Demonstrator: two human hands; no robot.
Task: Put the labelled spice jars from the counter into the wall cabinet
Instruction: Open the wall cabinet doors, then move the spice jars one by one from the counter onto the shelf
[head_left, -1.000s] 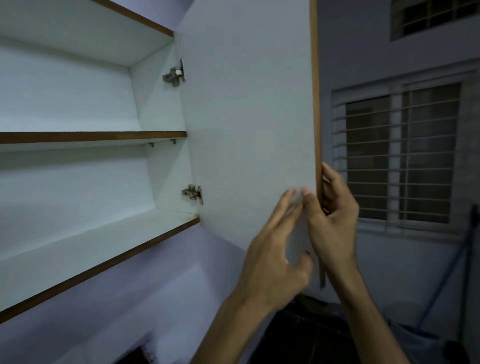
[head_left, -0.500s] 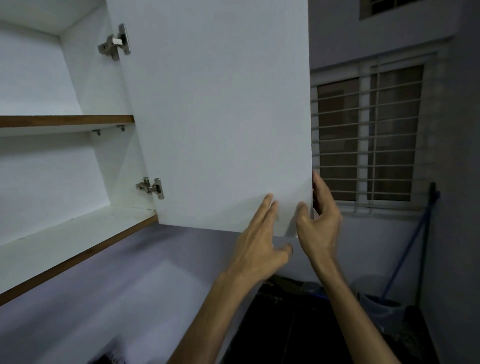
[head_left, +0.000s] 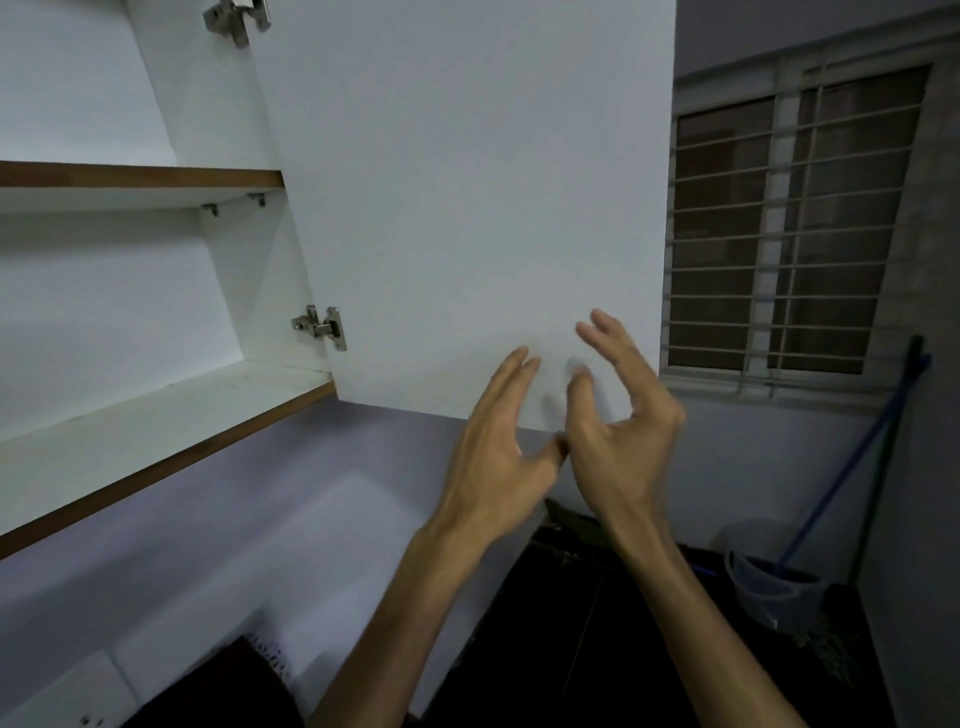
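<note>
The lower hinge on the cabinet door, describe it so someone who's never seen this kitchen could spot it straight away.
Start at the open white cabinet door filling the middle of the view. Follow its left edge down to where it meets the bottom shelf. The lower hinge is the small silver metal fitting there; the other hinge sits at the frame's top edge, partly cut off.

Wall cabinet (head_left: 156, 395) open, left hand (head_left: 498, 457) and right hand (head_left: 618, 421) raised before door (head_left: 467, 208)

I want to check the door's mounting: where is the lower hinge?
In the head view, left of centre: lower hinge joins cabinet door above bottom shelf.
</note>
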